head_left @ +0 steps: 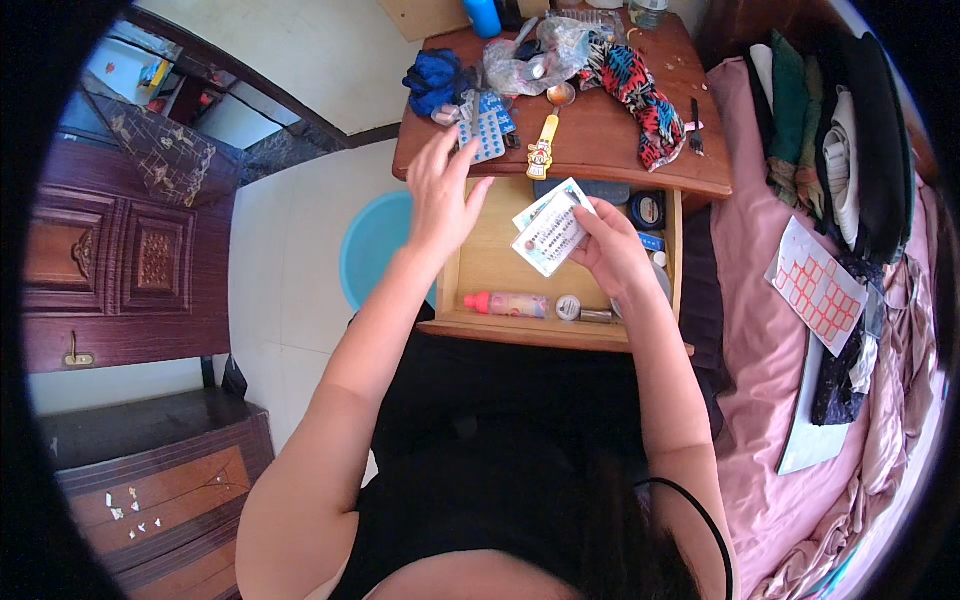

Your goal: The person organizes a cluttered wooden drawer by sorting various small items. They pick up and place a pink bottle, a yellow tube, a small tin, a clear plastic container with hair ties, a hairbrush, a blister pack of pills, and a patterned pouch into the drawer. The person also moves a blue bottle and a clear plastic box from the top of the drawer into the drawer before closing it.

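Note:
Over the open wooden drawer (480,268), my right hand (612,250) pinches a small stack of white printed cards (548,240), fanned slightly so that one shows behind another. My left hand (440,195) is at the front left edge of the wooden desk (600,150), fingers spread and thumb apart. Its fingertips are beside a blue blister pack of pills (484,138), perhaps touching its edge. A yellow cartoon-shaped strip (541,150) lies to the right of that pack. In the drawer are a pink-capped bottle (508,304), a small round white-lidded jar (567,307) and a dark round tin (648,210).
On the desk lie a blue cloth bundle (435,82), a crumpled clear plastic bag (530,60) and a patterned cloth (640,100). A light-blue basin (375,250) stands on the floor at left. The bed with pink sheet (750,400) and folded clothes (850,150) is at right.

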Demonstrator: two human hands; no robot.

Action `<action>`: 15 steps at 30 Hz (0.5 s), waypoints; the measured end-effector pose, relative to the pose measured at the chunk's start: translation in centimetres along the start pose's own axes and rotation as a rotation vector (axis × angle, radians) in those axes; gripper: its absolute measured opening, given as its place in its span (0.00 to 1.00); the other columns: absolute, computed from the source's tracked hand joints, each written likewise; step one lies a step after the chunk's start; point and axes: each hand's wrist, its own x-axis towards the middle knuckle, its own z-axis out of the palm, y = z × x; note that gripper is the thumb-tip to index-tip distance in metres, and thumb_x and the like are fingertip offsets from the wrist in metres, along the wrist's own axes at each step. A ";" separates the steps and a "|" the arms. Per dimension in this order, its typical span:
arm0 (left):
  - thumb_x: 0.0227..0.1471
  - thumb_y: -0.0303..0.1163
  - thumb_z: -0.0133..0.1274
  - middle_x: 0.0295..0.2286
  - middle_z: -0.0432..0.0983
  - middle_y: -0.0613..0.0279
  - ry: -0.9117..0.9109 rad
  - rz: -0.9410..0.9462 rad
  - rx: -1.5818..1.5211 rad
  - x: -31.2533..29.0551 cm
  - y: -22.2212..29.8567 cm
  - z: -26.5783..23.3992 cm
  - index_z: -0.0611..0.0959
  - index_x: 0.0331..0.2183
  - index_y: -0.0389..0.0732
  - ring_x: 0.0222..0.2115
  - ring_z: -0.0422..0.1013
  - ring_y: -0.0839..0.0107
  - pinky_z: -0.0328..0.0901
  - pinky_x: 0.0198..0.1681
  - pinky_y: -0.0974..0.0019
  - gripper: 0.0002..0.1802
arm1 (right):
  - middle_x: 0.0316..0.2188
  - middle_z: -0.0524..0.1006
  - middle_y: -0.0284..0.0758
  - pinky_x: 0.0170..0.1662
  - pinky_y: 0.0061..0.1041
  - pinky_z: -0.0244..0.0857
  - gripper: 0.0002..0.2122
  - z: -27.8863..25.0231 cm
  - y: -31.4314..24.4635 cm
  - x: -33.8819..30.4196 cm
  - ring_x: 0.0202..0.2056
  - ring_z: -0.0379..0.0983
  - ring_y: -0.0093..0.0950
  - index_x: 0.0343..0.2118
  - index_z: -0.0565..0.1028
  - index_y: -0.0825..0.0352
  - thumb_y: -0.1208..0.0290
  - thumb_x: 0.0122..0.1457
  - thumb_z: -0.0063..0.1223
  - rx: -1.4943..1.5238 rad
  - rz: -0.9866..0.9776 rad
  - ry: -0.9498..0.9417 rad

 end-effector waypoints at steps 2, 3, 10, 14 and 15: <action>0.38 0.31 0.62 0.44 0.69 0.55 0.009 0.002 0.150 0.6 -1.2 0.8 0.79 0.40 0.43 0.48 0.63 0.58 0.51 0.53 0.51 0.21 | 0.38 0.75 0.38 0.43 0.29 0.71 0.10 0.1 -0.1 -0.2 0.39 0.75 0.27 0.44 0.66 0.70 0.72 0.63 0.40 -0.002 0.004 0.008; 0.38 0.31 0.61 0.44 0.69 0.55 -0.007 0.009 0.168 0.7 -1.8 1.1 0.79 0.39 0.44 0.47 0.63 0.58 0.51 0.52 0.51 0.21 | 0.38 0.75 0.38 0.43 0.29 0.72 0.10 0.1 -0.1 -0.2 0.38 0.75 0.27 0.43 0.67 0.70 0.72 0.63 0.40 0.007 0.008 0.005; 0.43 0.27 0.58 0.35 0.76 0.60 0.116 0.046 0.075 2.3 -2.3 0.9 0.83 0.34 0.44 0.37 0.71 0.63 0.62 0.41 0.62 0.11 | 0.37 0.75 0.38 0.42 0.30 0.72 0.09 0.2 -0.5 -0.2 0.38 0.75 0.28 0.41 0.67 0.70 0.71 0.63 0.39 0.011 0.039 0.075; 0.48 0.26 0.55 0.32 0.77 0.57 0.168 -0.067 -0.179 2.3 -1.3 -0.4 0.82 0.34 0.37 0.33 0.72 0.65 0.66 0.36 0.66 0.08 | 0.38 0.75 0.39 0.43 0.32 0.72 0.10 0.0 -0.4 -0.1 0.39 0.75 0.29 0.43 0.67 0.71 0.70 0.63 0.39 0.028 0.044 0.075; 0.48 0.25 0.55 0.32 0.77 0.58 0.141 -0.167 -0.253 2.2 -0.6 -1.1 0.82 0.34 0.37 0.33 0.72 0.66 0.66 0.36 0.66 0.08 | 0.39 0.75 0.40 0.43 0.32 0.71 0.11 0.1 -0.5 -0.2 0.39 0.75 0.30 0.44 0.67 0.71 0.71 0.63 0.39 0.036 0.046 0.085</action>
